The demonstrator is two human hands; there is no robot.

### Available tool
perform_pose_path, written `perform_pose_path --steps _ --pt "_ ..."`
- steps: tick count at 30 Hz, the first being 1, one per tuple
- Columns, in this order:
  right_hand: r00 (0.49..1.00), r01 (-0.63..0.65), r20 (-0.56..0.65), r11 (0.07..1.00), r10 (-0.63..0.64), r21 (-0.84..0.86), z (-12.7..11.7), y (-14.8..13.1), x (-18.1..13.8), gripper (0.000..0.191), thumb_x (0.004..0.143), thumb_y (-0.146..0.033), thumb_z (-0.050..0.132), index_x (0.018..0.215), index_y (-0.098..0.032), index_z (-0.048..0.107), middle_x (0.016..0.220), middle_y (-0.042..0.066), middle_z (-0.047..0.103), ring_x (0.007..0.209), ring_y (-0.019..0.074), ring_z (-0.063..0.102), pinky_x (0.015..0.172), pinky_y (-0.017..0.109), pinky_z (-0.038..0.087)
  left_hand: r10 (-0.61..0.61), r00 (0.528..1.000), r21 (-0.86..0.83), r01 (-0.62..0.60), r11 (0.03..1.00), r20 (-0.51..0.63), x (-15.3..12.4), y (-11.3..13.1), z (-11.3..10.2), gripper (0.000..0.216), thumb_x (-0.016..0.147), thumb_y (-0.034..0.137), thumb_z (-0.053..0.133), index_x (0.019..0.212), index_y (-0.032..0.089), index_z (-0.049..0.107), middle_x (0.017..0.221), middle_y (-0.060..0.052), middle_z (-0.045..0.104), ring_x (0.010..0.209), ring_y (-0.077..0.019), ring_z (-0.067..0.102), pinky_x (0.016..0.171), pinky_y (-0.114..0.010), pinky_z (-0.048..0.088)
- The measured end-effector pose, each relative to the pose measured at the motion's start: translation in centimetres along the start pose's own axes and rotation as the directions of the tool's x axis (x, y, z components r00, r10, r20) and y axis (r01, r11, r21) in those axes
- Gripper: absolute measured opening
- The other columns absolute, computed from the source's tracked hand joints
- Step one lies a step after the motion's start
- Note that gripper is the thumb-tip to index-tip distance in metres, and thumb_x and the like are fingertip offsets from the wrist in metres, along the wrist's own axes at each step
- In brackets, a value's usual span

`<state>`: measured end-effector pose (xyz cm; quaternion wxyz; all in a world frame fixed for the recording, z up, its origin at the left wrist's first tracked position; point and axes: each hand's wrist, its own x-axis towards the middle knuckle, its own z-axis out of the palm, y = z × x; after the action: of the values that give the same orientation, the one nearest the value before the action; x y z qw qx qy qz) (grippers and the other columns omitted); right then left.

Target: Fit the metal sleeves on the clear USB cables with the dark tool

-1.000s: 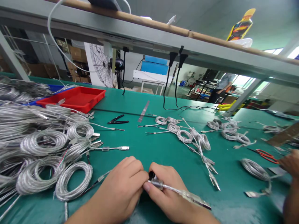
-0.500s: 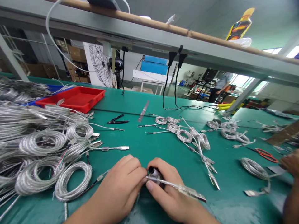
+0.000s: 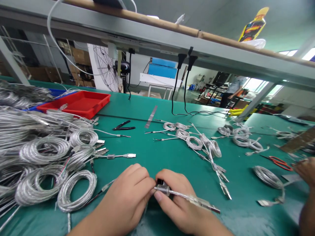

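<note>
A clear USB cable (image 3: 189, 198) is held over the green surface (image 3: 157, 157), its metal connector (image 3: 162, 189) clasped between the closed left hand (image 3: 128, 190) and right hand (image 3: 179, 200). A black end (image 3: 160, 182) is partly hidden where the two hands meet, and the USB plug (image 3: 205, 205) is pointed away to the right. Coiled cables (image 3: 76, 186) are piled just beside the left hand, and more coils (image 3: 194, 143) are laid out ahead. Flush cutters (image 3: 123, 127) are placed near a red tray (image 3: 73, 103), while red-handled scissors (image 3: 279, 163) are seen near a co-worker's hand (image 3: 305, 170) at the right edge
</note>
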<state>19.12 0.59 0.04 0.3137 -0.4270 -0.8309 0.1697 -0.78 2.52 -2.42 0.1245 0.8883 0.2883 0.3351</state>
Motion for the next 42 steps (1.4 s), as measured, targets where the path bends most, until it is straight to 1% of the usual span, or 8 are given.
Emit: perform_pose_path --steps 4,9,14,18,22,28,32,42 --pt "0.999 -0.041 0.031 0.999 0.040 0.010 -0.2 -0.1 -0.2 0.028 0.104 -0.042 0.045 0.090 -0.022 0.059 0.081 0.000 0.064 0.073 0.0178 0.058 0.069 0.029 0.040 0.033 0.999 0.028 -0.033 0.999 0.004 0.3 0.3 -0.3 0.031 0.106 0.014 0.032 0.086 0.018 0.055 0.083 -0.005 0.053 0.077 -0.0209 0.045 0.066 -0.034 0.035" --pt "0.999 -0.038 0.001 0.999 0.037 0.034 -0.1 -0.2 -0.4 0.031 0.105 -0.044 0.043 0.090 -0.023 0.059 0.082 0.000 0.066 0.075 0.0184 0.060 0.071 0.030 0.041 0.048 0.999 0.018 -0.048 0.999 -0.012 0.3 0.6 -0.5 0.030 0.106 0.013 0.033 0.083 0.019 0.052 0.082 -0.004 0.054 0.076 -0.0203 0.045 0.065 -0.033 0.037" --pt "0.999 -0.014 -0.038 0.999 0.015 0.032 0.3 0.0 -0.4 0.024 0.099 -0.036 0.050 0.080 -0.022 0.053 0.072 -0.003 0.057 0.065 0.0155 0.052 0.064 0.028 0.036 -0.002 1.000 -0.013 0.002 1.000 -0.011 0.2 0.3 -0.3 0.028 0.105 0.013 0.032 0.087 0.019 0.053 0.084 -0.004 0.054 0.078 -0.0212 0.046 0.067 -0.035 0.036" --pt "0.996 -0.007 -0.091 0.998 0.013 0.070 0.7 0.1 -0.3 0.010 0.092 -0.032 0.056 0.089 -0.022 0.055 0.078 -0.002 0.056 0.068 0.0162 0.051 0.064 0.028 0.035 -0.044 0.999 -0.010 0.044 0.999 0.014 0.1 0.1 -0.3 0.029 0.105 0.013 0.031 0.088 0.020 0.053 0.085 -0.004 0.053 0.080 -0.0220 0.045 0.069 -0.036 0.035" --pt "0.991 0.028 -0.130 0.995 -0.015 0.096 0.8 0.1 0.1 0.009 0.087 -0.030 0.059 0.089 -0.022 0.054 0.077 -0.002 0.053 0.067 0.0159 0.049 0.063 0.028 0.035 -0.027 0.996 -0.009 0.028 1.000 0.081 0.3 0.2 -0.4 0.028 0.102 0.010 0.033 0.089 0.021 0.056 0.089 -0.004 0.055 0.082 -0.0224 0.046 0.070 -0.036 0.036" --pt "0.993 0.054 -0.108 0.998 -0.055 -0.014 0.7 0.4 0.1 0.011 0.090 -0.029 0.056 0.083 -0.022 0.053 0.073 -0.002 0.052 0.063 0.0154 0.047 0.060 0.028 0.031 -0.053 0.996 -0.029 0.056 0.998 0.076 0.1 0.0 0.0 0.028 0.104 0.014 0.032 0.094 0.021 0.058 0.093 -0.005 0.056 0.086 -0.0236 0.046 0.074 -0.038 0.037" --pt "0.996 0.059 -0.061 0.995 -0.064 -0.078 0.6 0.3 0.2 0.016 0.092 -0.032 0.054 0.081 -0.021 0.052 0.073 -0.001 0.052 0.063 0.0157 0.045 0.059 0.028 0.029 -0.054 0.996 -0.020 0.056 0.998 0.078 0.1 0.0 -0.1 0.029 0.105 0.015 0.032 0.090 0.020 0.056 0.091 -0.005 0.055 0.084 -0.0235 0.046 0.072 -0.038 0.037" --pt "0.999 0.034 0.025 0.996 -0.032 -0.087 0.1 0.1 0.4 0.019 0.096 -0.034 0.052 0.082 -0.020 0.053 0.074 -0.001 0.053 0.065 0.0158 0.046 0.061 0.029 0.029 -0.044 0.996 -0.028 0.047 0.999 0.077 -0.1 0.1 -0.3 0.027 0.105 0.014 0.033 0.090 0.019 0.056 0.092 -0.005 0.055 0.085 -0.0235 0.046 0.073 -0.038 0.037"
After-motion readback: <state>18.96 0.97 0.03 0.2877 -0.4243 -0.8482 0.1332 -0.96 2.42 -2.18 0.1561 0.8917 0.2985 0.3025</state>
